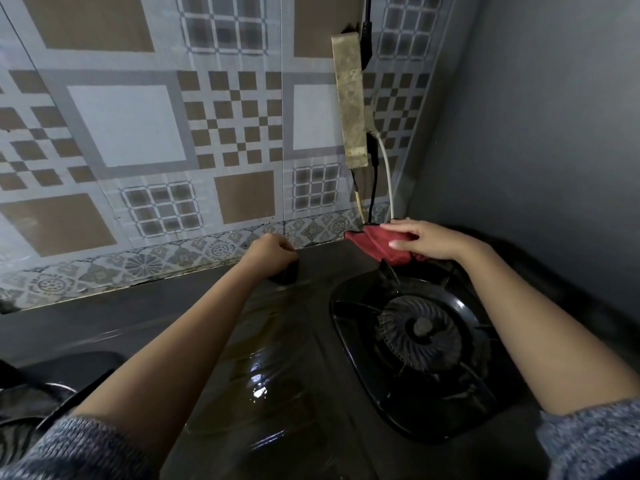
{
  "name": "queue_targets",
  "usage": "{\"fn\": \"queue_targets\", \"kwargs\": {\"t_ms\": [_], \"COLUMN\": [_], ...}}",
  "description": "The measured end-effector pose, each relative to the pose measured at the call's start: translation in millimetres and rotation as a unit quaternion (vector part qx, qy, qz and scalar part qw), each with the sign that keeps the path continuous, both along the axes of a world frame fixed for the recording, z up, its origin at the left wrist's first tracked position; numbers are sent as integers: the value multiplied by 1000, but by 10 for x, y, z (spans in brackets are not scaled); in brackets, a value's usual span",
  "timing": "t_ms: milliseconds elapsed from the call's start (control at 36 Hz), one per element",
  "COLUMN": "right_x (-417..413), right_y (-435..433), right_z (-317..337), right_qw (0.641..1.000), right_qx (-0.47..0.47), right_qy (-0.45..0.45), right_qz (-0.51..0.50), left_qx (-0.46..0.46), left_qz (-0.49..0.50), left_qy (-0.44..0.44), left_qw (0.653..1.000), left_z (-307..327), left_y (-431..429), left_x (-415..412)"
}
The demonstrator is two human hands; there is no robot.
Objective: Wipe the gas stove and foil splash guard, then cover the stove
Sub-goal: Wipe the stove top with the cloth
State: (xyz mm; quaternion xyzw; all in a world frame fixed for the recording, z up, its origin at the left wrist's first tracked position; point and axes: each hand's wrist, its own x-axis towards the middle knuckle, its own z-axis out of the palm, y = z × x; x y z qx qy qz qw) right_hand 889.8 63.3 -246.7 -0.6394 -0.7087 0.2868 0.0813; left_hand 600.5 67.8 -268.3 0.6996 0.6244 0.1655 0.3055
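Red cloth [375, 244] is pinched in the right hand [427, 241] just behind the burner [420, 329]. The left hand [272, 252], left of the burner, seems curled round a dark object [286, 274]. Wiping of the gas stove [277, 348] is judged under way; a sweep toward the burner is called for.

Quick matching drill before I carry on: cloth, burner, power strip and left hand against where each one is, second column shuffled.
Things:
1. cloth
2. burner
3. power strip
4. left hand

Places:
a. up on the tiled wall
b. at the back edge of the stove, left of the burner
c. held in the right hand
d. set in the stove's right half

Pairs: 1-c, 2-d, 3-a, 4-b
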Motion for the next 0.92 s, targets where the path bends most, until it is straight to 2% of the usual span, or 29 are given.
{"fn": "queue_targets", "kwargs": {"t_ms": [56,194,472,778,917], "right_x": [-74,-195,-391,-674,-794], "right_y": [-11,-26,-52,-33,-22], "right_z": [-7,-71,38,186,234], "right_qw": [998,990,983,986,982], "right_qx": [34,-30,-87,-117,-110], "right_qy": [-29,-130,-159,-120,-153], "right_qz": [-36,-34,-22,-11,9], "left_qx": [-4,-10,-20,-25,-30], "left_qz": [-5,-15,-20,-17,-15], "left_qy": [4,21,57,73,71], "left_qw": [1000,1000,998,997,997], "left_z": [-2,-28,-80,-207,-230], "left_y": [-12,-53,-138,-127,-141], "left_x": [-18,-92,-340,-634,-776]}}
